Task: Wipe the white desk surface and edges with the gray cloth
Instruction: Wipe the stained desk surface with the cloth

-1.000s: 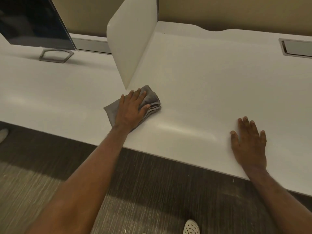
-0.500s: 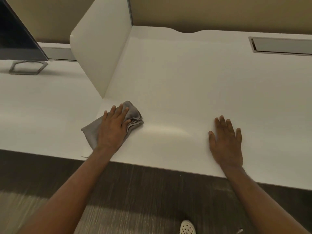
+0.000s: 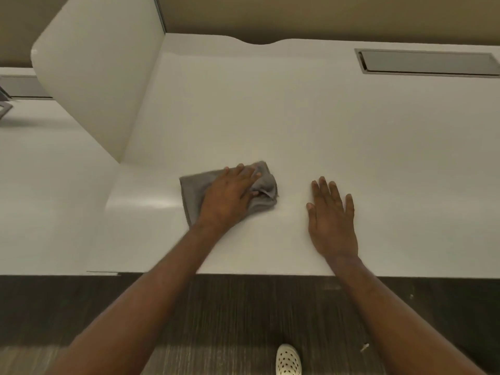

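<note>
A: Grip, left hand (image 3: 230,196): laid palm-down on the gray cloth (image 3: 263,189), fingers fairly straight and close together, pressing it flat onto the white counter (image 3: 270,117). Fingertips slightly blurred; no curl round the fabric that I can make out.

B: And the cloth itself?

A: Item, gray cloth: bunched and folded, directly under the left grip. One flat corner shows to that hand's left, a rumpled fold to its right, beyond the fingertips. It lies on the counter some way in from the near edge.

B: Grip, right hand (image 3: 331,223)?

A: Spread, palm-down, fingers straight and a little apart, resting on bare counter. It lies to the right of the left grip, near it but apart, and does not touch the cloth. Holds nothing.

B: Surroundings, from the left grip?

A: Item, white divider panel (image 3: 94,77): upright, rounded corner, ahead and to the left. Item, gray recessed tray (image 3: 430,62): set in the counter's far edge, ahead and well to the right, past the right grip. Item, dark wood-grain floor (image 3: 243,307): below both forearms, nearer than the counter edge. Item, white perforated shoe (image 3: 288,359): on the floor, at the bottom edge of view.
</note>
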